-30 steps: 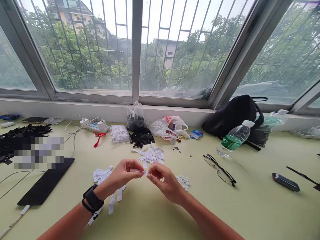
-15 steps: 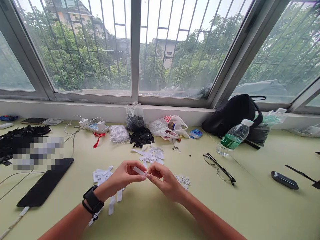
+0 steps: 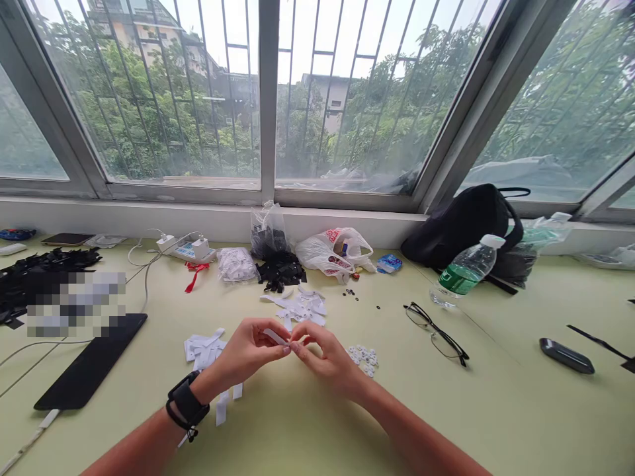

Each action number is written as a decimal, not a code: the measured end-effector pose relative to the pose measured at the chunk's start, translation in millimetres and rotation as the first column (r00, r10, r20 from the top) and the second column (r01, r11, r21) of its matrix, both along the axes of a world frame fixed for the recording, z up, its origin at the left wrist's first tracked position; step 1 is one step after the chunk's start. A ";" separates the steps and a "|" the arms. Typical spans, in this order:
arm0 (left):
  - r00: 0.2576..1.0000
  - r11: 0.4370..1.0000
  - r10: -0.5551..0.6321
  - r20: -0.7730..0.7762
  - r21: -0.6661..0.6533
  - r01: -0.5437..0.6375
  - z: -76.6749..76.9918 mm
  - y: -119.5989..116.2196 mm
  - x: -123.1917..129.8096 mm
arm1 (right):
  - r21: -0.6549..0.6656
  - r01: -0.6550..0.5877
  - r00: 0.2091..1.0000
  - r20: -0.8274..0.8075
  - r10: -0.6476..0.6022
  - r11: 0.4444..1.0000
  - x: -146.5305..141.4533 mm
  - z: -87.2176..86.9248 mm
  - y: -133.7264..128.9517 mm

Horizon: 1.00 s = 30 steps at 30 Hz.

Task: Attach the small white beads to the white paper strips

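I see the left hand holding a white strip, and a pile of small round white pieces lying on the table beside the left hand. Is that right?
Not quite: the small round white pieces lie beside the right hand, as the head view shows. The left hand does hold a white strip.

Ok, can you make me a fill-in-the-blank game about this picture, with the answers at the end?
1. The narrow strip held in the left hand is coloured ____.
2. A black wristband is worn on the person's ____ wrist.
3. The label on the plastic bottle is mostly ____.
4. The eyeglasses lie on the table to the person's ____.

Missing words: white; left; green; right.
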<state>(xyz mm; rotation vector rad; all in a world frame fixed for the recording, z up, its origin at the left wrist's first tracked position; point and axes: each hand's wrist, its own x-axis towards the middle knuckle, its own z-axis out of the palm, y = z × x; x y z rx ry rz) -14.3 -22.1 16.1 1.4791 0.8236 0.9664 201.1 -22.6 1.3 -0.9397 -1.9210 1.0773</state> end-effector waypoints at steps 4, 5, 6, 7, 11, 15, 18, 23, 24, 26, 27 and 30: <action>0.983 0.973 0.109 -0.146 0.219 -0.075 1.4 -4.6 1.8 | -0.016 0.003 1.000 -0.030 -0.003 1.000 0.0 0.1 0.0; 0.976 0.959 0.129 -0.178 0.273 -0.077 1.2 -6.0 2.1 | -0.015 0.006 0.999 -0.032 -0.007 1.000 -0.5 -0.7 -0.4; 0.968 0.943 0.144 -0.205 0.324 -0.072 0.5 -7.2 2.2 | -0.012 0.012 0.999 -0.031 -0.013 1.000 -1.1 -1.5 -0.9; 0.961 0.927 0.155 -0.228 0.369 -0.062 -0.6 -8.1 2.3 | -0.008 0.019 0.999 -0.027 -0.019 1.000 -1.8 -2.0 -1.5; 0.937 0.882 0.190 -0.293 0.471 -0.032 -6.7 -8.5 2.5 | -0.004 -0.033 0.999 0.017 0.034 0.999 2.5 4.5 0.5; 0.923 0.876 0.176 -0.343 0.482 0.012 -8.4 -7.2 3.6 | 0.052 -0.037 0.994 0.108 0.031 0.998 34.4 22.8 21.9; 0.918 0.875 0.170 -0.358 0.483 0.027 -4.2 -8.9 4.2 | 0.138 0.088 0.955 0.268 -0.123 0.986 73.2 32.2 44.2; 0.918 0.869 0.188 -0.350 0.494 0.011 1.1 -14.3 2.6 | 0.074 0.104 0.844 0.521 -0.127 0.992 115.1 34.6 56.4; 0.915 0.871 0.191 -0.354 0.492 0.008 0.5 -14.6 2.2 | 0.015 0.054 0.844 0.533 -0.054 0.998 116.8 35.1 54.9; 0.910 0.872 0.197 -0.365 0.490 0.008 -2.3 -13.7 1.7 | -0.082 -0.045 0.844 0.530 0.082 0.996 115.6 37.2 50.5; 0.908 0.870 0.199 -0.369 0.493 0.010 -4.2 -12.8 1.6 | -0.107 -0.076 0.843 0.524 0.121 0.991 113.7 38.6 48.4; 0.911 0.859 0.190 -0.367 0.511 0.027 -8.6 -9.7 2.1 | -0.129 -0.101 0.839 0.521 0.154 0.987 108.3 42.2 44.2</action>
